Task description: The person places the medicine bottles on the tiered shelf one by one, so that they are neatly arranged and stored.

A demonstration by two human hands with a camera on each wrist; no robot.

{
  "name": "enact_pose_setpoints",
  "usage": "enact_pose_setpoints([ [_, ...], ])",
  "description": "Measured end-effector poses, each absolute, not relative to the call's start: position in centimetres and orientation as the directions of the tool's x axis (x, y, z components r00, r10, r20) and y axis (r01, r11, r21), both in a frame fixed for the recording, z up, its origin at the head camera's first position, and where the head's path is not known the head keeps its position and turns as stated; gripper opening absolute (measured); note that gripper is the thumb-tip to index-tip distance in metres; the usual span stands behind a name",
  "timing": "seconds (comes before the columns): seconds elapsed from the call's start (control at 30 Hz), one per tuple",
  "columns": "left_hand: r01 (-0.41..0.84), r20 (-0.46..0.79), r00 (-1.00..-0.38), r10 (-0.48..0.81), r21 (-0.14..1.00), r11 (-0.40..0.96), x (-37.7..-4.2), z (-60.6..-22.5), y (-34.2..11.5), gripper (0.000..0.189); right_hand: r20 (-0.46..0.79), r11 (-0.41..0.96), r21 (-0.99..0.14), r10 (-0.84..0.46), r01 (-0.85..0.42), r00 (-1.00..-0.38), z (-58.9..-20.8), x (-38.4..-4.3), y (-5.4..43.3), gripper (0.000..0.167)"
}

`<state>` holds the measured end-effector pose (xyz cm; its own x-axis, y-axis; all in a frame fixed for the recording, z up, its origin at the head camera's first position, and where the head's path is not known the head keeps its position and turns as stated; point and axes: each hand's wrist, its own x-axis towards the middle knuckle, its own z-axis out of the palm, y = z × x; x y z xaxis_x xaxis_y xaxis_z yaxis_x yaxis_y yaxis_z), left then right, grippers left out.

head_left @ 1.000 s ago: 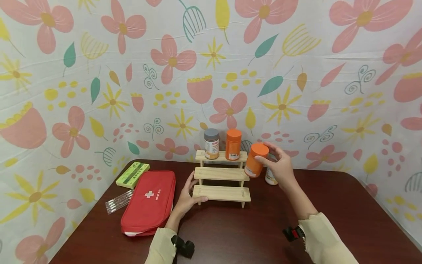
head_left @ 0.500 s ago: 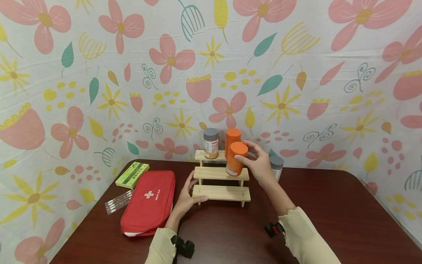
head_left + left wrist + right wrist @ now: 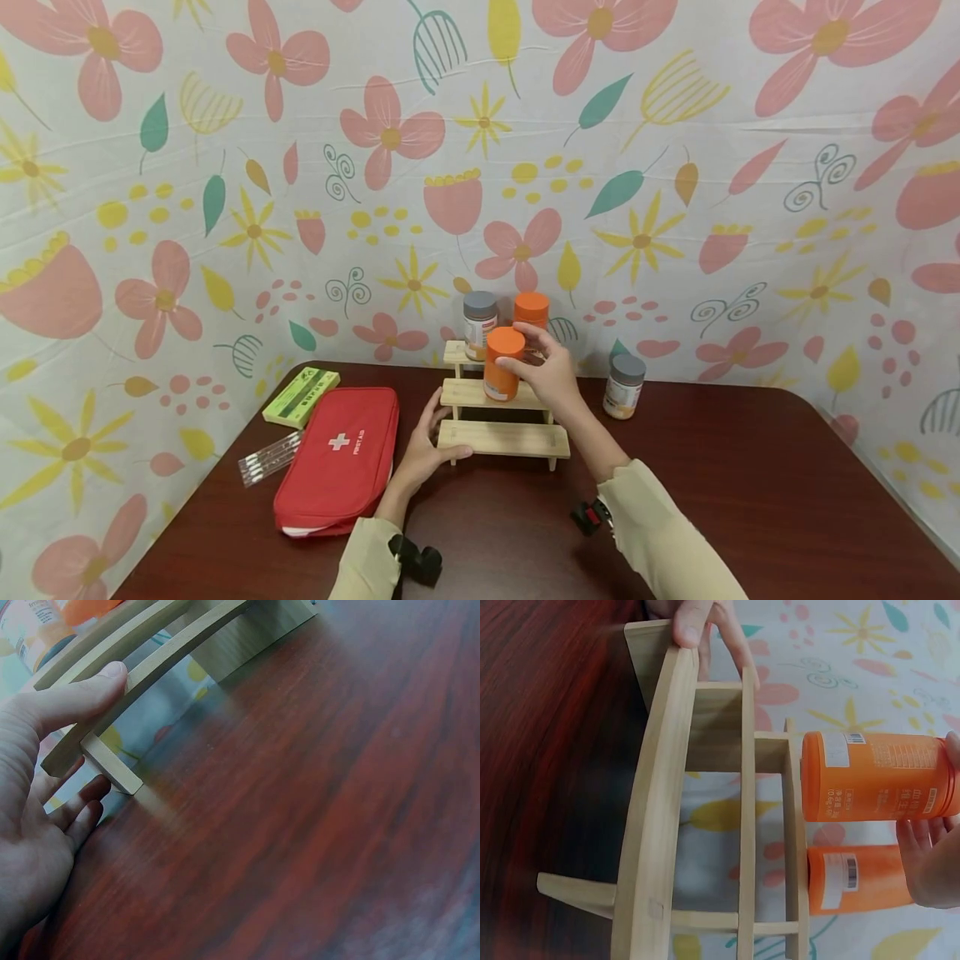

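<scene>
My right hand (image 3: pixel 553 375) grips an orange bottle (image 3: pixel 501 375) by its lid end and holds it upright over the middle step of a three-step wooden stand (image 3: pixel 502 437). In the right wrist view a gap shows between this bottle's base and the middle step. My left hand (image 3: pixel 422 454) holds the stand's left end, its thumb (image 3: pixel 94 694) on the lowest step and its fingers below the edge. On the top step stand a grey-lidded bottle (image 3: pixel 478 321) and a second orange bottle (image 3: pixel 862 877), partly hidden in the head view by the held bottle and my right hand.
Another grey-lidded bottle (image 3: pixel 624 387) stands on the dark table (image 3: pixel 720 467) right of the stand. To the left lie a red first aid pouch (image 3: pixel 341 458), a green-yellow box (image 3: pixel 302 397) and a clear packet of swabs (image 3: pixel 270 458). A flowered cloth (image 3: pixel 645 167) hangs behind.
My right hand has carried the orange bottle leftward, from beside the stand's right end to over the left part of the middle step. My left hand has stayed on the stand.
</scene>
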<state>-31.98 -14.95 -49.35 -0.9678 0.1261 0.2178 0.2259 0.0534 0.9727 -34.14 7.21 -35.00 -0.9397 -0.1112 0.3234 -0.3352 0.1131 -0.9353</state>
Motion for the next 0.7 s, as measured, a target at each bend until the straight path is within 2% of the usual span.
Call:
enact_pose_setpoints([
  [0.3, 0.226, 0.218, -0.966, 0.137, 0.973, 0.051, -31.9, -49.5, -15.0, 0.108, 0.295, 0.11, -0.945, -0.121, -0.309, -0.948, -35.9, -34.8, 5.2, 0.061],
  [0.7, 0.228, 0.221, -0.966, 0.134, 0.973, 0.044, -31.9, -49.4, -15.0, 0.108, 0.338, 0.084, -0.933, -0.141, -0.351, -0.931, -36.9, -35.5, 3.6, 0.059],
])
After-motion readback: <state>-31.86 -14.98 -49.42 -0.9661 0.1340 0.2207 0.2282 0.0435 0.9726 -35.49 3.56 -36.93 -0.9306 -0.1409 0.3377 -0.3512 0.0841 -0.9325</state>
